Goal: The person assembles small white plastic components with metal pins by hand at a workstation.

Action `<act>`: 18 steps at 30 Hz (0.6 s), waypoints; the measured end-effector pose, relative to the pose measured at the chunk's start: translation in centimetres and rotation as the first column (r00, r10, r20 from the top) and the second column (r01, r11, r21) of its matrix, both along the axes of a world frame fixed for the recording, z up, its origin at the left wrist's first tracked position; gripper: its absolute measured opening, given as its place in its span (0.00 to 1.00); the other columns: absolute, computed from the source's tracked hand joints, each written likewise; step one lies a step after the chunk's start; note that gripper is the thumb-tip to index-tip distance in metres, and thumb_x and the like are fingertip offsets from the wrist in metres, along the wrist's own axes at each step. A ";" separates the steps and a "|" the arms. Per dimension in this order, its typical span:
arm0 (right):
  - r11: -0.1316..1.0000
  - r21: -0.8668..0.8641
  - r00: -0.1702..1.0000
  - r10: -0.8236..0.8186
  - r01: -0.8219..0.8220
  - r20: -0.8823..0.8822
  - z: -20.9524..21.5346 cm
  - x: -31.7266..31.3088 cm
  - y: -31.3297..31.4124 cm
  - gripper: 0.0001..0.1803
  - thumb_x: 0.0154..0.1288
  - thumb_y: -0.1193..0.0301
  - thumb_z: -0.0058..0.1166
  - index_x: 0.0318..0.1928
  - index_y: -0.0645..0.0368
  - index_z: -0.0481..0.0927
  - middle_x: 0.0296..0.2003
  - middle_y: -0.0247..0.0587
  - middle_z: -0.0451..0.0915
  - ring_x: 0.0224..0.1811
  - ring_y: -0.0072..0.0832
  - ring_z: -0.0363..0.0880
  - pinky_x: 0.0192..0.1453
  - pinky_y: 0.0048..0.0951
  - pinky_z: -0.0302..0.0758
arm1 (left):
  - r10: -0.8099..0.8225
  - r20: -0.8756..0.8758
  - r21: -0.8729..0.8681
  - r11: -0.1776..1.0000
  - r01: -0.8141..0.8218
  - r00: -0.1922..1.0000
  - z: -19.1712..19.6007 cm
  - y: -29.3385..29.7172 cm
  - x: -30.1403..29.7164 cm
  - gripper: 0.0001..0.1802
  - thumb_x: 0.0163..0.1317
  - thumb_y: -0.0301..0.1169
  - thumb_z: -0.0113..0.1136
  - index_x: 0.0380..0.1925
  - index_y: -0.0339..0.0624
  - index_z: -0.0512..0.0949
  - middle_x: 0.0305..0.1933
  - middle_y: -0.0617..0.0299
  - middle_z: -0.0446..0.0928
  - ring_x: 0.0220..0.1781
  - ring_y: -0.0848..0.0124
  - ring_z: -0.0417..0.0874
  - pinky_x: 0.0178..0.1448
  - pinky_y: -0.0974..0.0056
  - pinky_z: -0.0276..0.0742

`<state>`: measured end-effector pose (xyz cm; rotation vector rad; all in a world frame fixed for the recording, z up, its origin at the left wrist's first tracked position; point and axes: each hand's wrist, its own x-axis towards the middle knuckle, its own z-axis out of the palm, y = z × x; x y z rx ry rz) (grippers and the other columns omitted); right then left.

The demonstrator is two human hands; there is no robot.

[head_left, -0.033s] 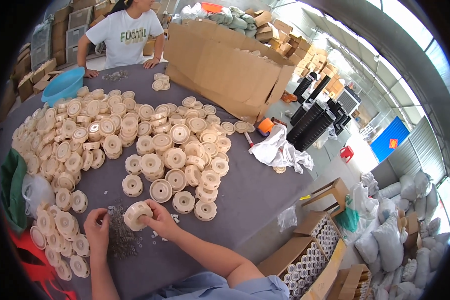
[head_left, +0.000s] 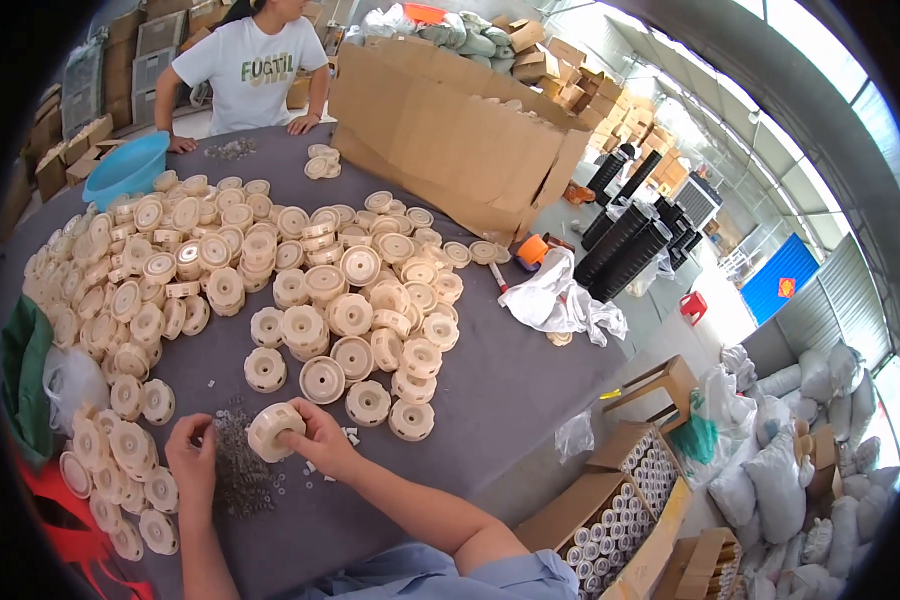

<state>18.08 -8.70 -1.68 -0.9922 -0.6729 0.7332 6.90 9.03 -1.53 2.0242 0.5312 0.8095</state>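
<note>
Seen from above, a grey table (head_left: 490, 400) fills the view; at its far left edge lies a green cloth (head_left: 22, 375) beside a clear plastic bag (head_left: 70, 380), with a red stool or crate (head_left: 65, 535) below them; further back on the left stands a blue basin (head_left: 125, 168); cream plastic wheels (head_left: 220, 270), round with a raised hub, cover most of the left and middle of the table in loose stacks; near the front edge the person's left hand (head_left: 192, 462) rests with curled fingers on a pile of small grey metal screws (head_left: 242, 470), pinching at them, though whether it holds one cannot be told; just beside it the right hand (head_left: 320, 440) grasps one cream wheel (head_left: 273, 430), tilted on its side, fingers wrapped around its rim, held just above the screws; the right forearm runs down to a blue sleeve (head_left: 450, 575); at the far side of the table another person in a white shirt (head_left: 250, 65) leans with both hands on the surface; to the right stands a large flattened cardboard box (head_left: 450, 130), then an orange tape roll (head_left: 532, 250) and a white cloth (head_left: 560, 295) at the table's right edge; on the floor to the right are black tube stacks (head_left: 625, 240), open boxes of small white rolls (head_left: 610, 515) and grey sacks (head_left: 800, 460).
</note>
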 end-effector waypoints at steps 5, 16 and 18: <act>1.000 0.008 1.000 0.027 -0.027 0.006 -0.1 -0.1 0.2 0.14 0.59 0.74 0.52 0.45 0.58 0.67 0.38 0.29 0.71 0.40 0.14 0.70 0.43 0.20 0.69 | 0.034 0.077 0.123 0.991 -0.043 0.996 0.1 0.9 0.5 0.06 0.49 0.16 0.54 0.28 0.35 0.71 0.27 0.61 0.70 0.27 0.75 0.71 0.32 0.72 0.67; 0.999 0.037 1.000 0.017 -0.018 0.022 -0.3 -0.1 0.1 0.15 0.60 0.72 0.53 0.45 0.59 0.66 0.38 0.28 0.71 0.40 0.14 0.70 0.42 0.19 0.69 | 0.059 0.067 0.102 0.993 -0.066 0.996 1.2 -0.1 0.3 0.06 0.51 0.15 0.52 0.28 0.36 0.71 0.27 0.64 0.66 0.23 0.78 0.65 0.26 0.75 0.60; 0.999 0.048 0.999 0.019 -0.020 0.027 -0.4 0.0 0.1 0.15 0.60 0.71 0.53 0.45 0.59 0.66 0.38 0.28 0.71 0.40 0.14 0.70 0.42 0.19 0.69 | 0.056 0.080 0.117 0.991 -0.065 0.995 1.0 -0.1 0.4 0.06 0.51 0.15 0.52 0.29 0.36 0.72 0.27 0.65 0.66 0.23 0.79 0.64 0.26 0.76 0.60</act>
